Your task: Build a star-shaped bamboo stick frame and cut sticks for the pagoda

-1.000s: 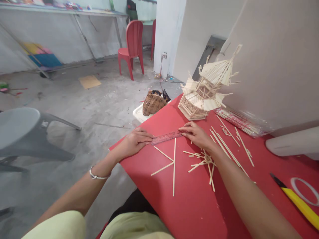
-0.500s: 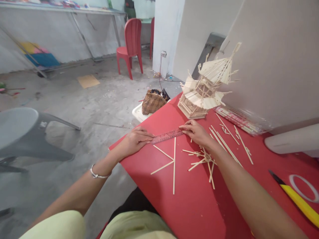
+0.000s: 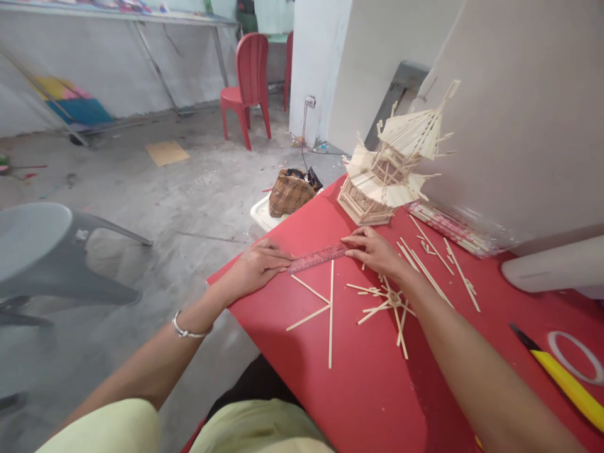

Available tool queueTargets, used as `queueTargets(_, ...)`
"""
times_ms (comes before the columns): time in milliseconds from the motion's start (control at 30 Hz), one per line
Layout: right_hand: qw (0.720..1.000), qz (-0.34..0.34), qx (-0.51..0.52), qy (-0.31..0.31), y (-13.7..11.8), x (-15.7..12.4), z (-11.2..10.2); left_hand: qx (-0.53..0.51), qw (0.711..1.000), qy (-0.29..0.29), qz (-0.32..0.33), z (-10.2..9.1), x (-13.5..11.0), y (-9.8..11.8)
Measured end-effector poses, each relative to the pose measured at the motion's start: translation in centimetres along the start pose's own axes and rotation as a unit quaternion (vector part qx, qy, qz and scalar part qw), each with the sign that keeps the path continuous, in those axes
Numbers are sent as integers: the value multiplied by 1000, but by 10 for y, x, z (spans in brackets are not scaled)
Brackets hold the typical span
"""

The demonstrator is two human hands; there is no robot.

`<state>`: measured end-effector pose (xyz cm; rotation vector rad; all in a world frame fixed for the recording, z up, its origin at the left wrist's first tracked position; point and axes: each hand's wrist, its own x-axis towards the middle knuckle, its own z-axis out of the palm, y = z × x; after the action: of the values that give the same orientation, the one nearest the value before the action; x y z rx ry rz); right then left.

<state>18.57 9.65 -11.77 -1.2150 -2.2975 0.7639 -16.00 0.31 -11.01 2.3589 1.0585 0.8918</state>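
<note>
A clear ruler lies on the red table, slanting up to the right. My left hand pinches its left end; my right hand grips its right end between thumb and fingers. Just below the ruler, a long thin stick lies lengthwise, and two shorter sticks, the upper and the lower, meet at its middle. Under my right forearm sits a star-shaped stick frame, partly hidden. Beyond my right hand stands a tiered tower of sticks.
Loose sticks and a plastic pack of sticks lie on the right. Nearer are a yellow cutter knife, a tape roll and a pale cylinder. A grey stool and a plaid bag stand beyond the table edge.
Almost nothing differs. The whole view has shifted very slightly, and both hands stay at the ruler's ends.
</note>
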Motion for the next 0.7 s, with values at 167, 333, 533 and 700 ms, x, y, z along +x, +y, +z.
queueTargets(167, 1000, 8, -4, 2, 1, 0, 2, -3, 1000, -4, -5, 1, -1, -2)
queueTargets(333, 1000, 6, 5, 4, 5, 0, 2, -1, 1000, -5, -13, 1, -3, -3)
queueTargets(533, 1000, 9, 14, 9, 4, 1, 3, 6, 1000, -7, -6, 1, -2, -2)
queueTargets(700, 999, 24, 22, 9, 0, 0, 2, 5, 1000, -4, 6, 1, -1, -6)
